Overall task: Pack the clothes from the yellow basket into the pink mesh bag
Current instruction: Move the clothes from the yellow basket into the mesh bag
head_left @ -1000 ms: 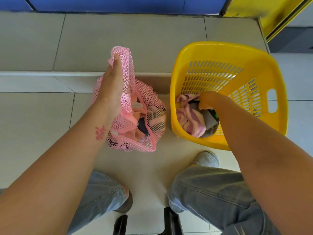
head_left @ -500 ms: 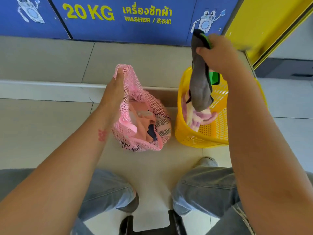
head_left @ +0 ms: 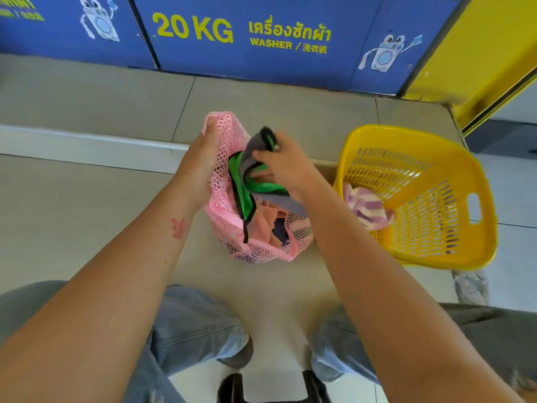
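The pink mesh bag (head_left: 226,228) stands on the tiled floor at the centre, its mouth held up and open by my left hand (head_left: 200,161), which grips the rim. My right hand (head_left: 283,164) is shut on a grey and green garment (head_left: 244,193) and holds it in the bag's mouth, over orange and dark clothes lying inside. The yellow basket (head_left: 453,175) sits to the right, tilted toward me, with a pink and purple striped garment (head_left: 367,207) at its near left corner.
A blue washer front (head_left: 261,39) marked 20 KG stands on a raised tiled step (head_left: 87,135) behind the bag. A yellow panel (head_left: 488,53) is at the upper right. My knees in jeans and a black stool (head_left: 273,388) are below.
My right hand has carried the grey and green garment from above the basket leftward and down into the bag's mouth. My left hand has kept its hold on the bag's rim.
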A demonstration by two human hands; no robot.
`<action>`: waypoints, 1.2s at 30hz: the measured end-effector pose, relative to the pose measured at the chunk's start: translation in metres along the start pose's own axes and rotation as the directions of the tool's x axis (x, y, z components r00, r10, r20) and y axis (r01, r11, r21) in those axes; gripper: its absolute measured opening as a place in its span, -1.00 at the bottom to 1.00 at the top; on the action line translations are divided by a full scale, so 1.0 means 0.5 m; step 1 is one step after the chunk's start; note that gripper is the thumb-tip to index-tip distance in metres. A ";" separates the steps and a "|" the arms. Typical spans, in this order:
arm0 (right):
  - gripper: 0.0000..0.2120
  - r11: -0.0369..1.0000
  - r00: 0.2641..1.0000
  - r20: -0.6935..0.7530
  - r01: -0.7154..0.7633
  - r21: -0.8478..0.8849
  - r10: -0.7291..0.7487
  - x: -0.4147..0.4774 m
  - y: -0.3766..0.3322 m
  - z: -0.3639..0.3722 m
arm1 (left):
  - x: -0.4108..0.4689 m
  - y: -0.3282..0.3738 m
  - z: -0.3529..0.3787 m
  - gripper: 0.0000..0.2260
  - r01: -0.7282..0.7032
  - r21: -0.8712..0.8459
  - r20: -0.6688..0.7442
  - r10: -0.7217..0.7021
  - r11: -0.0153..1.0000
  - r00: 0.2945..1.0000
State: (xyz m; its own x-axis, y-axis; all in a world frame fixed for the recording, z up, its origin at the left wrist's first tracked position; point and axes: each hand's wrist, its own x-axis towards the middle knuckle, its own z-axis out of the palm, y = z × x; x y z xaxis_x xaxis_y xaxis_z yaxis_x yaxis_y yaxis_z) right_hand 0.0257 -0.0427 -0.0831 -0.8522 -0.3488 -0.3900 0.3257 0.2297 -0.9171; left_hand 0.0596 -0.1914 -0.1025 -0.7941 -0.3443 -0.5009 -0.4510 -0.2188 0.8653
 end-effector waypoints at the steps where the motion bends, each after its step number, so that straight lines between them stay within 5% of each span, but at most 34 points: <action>1: -0.77 0.997 0.999 0.023 -0.045 0.068 0.043 0.010 0.029 0.011 | 0.005 -0.001 -0.006 -0.35 0.013 -0.012 0.004 -0.013 1.000 1.000; 3: -0.73 0.997 0.997 0.041 -0.066 0.049 0.064 0.030 0.077 0.024 | 0.011 -0.002 -0.017 -0.31 0.039 -0.030 0.011 -0.039 0.999 0.999; 6: -0.59 0.951 0.994 0.105 0.071 -0.302 -0.041 0.058 0.140 0.036 | 0.017 -0.004 -0.025 -0.27 0.066 -0.055 0.025 -0.065 0.996 0.998; 8: -0.51 0.772 0.982 0.187 0.138 -0.621 -0.026 0.065 0.189 0.046 | 0.018 -0.006 -0.024 -0.27 0.070 -0.053 0.037 -0.068 0.996 0.997; 10: -0.54 0.465 0.953 0.302 0.282 -0.839 -0.033 0.067 0.236 0.058 | 0.020 -0.008 -0.021 -0.30 0.064 -0.052 0.065 -0.060 0.997 0.996; 12: -0.57 0.277 0.919 0.394 0.378 -0.883 0.005 0.071 0.273 0.070 | 0.019 -0.011 -0.019 -0.31 0.062 -0.031 0.104 -0.058 0.998 0.993; 16: -0.51 0.074 0.939 0.329 0.322 -0.944 0.104 0.092 0.289 0.085 | 0.019 -0.017 -0.029 -0.33 0.045 0.016 0.172 -0.047 0.999 0.984; 22: -0.41 0.052 0.937 0.340 0.337 -0.940 0.080 0.092 0.227 0.070 | 0.009 -0.018 -0.037 -0.38 0.020 0.085 0.140 -0.032 0.996 0.990; 28: -0.39 0.062 0.928 0.294 0.316 -0.947 -0.229 0.015 0.119 -0.061 | -0.024 -0.010 -0.012 -0.32 -0.012 0.204 0.046 0.003 0.979 0.999; 32: -0.41 0.190 0.927 0.087 0.165 -0.968 -0.365 -0.036 0.072 -0.171 | -0.044 -0.009 0.009 -0.30 -0.033 0.242 -0.012 0.037 0.970 0.999; 36: -0.46 0.354 0.923 -0.216 -0.096 -0.930 -0.319 -0.062 0.094 -0.277 | -0.049 -0.014 0.033 -0.30 -0.053 0.275 -0.002 0.056 0.960 0.998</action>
State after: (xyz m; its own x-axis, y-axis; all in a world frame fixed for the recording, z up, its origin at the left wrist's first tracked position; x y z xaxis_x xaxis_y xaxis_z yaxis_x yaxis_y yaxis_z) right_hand 0.0106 0.1050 -0.1029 -0.9787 -0.1989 -0.0501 -0.1842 0.9600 -0.2110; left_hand 0.0753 -0.1664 -0.0958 -0.8171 -0.3583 -0.4516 -0.5028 0.0599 0.8623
